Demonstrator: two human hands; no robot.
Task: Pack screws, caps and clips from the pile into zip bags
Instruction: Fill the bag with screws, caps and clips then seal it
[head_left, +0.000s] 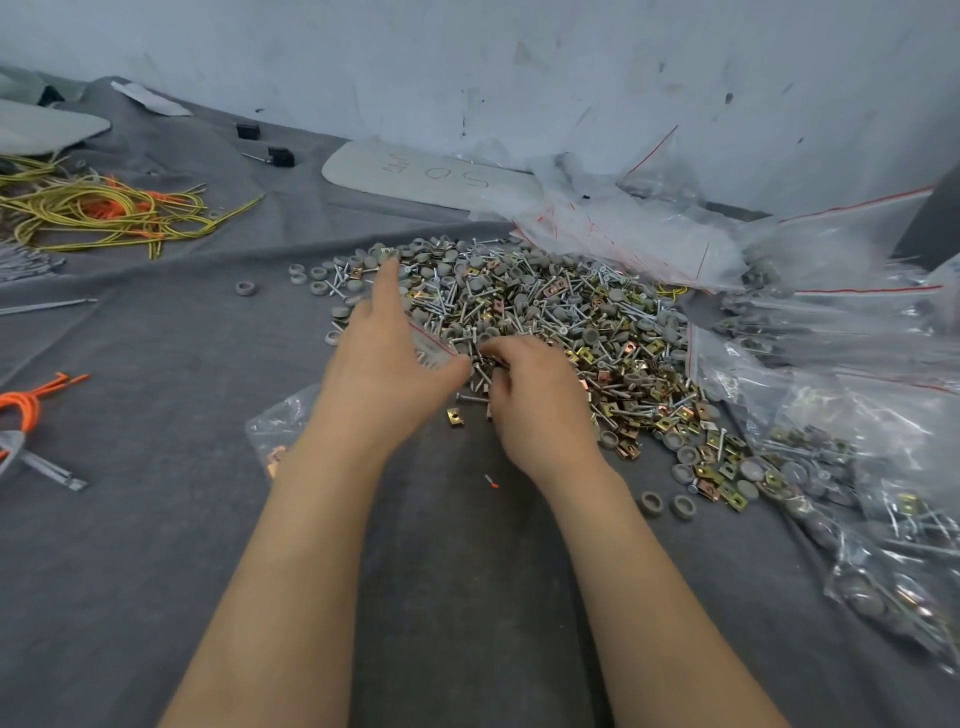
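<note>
Your left hand (384, 364) reaches out over the near left edge of the pile (550, 312). Its forefinger is stretched straight ahead towards the far caps, and the thumb is spread to the right. Between the thumb and the other fingers it holds a small clear zip bag (434, 349) with a red strip, just above the loose parts.

Your right hand (537, 400) sits just beside the left. Its knuckles are up and its fingers are curled down tightly on a small bunch of screws (477, 383) at the near edge of the pile. The fingertips are mostly hidden among the metal, and the two hands almost touch at the thumbs.

The pile lies on the grey cloth-covered worktop (156, 353) and mixes silver screws, grey round caps (652, 503) and brass-coloured clips (454, 415). A few caps and clips lie apart from it on the near side. Another clear bag (275, 431), with something copper-coloured inside, lies partly under your left forearm.

To the right, filled bags (883, 519) are heaped against the pile. Empty bags (623, 234) with red strips lie behind it by the wall. On the left are yellow-green wires (104, 213) and an orange cord (26, 405).
</note>
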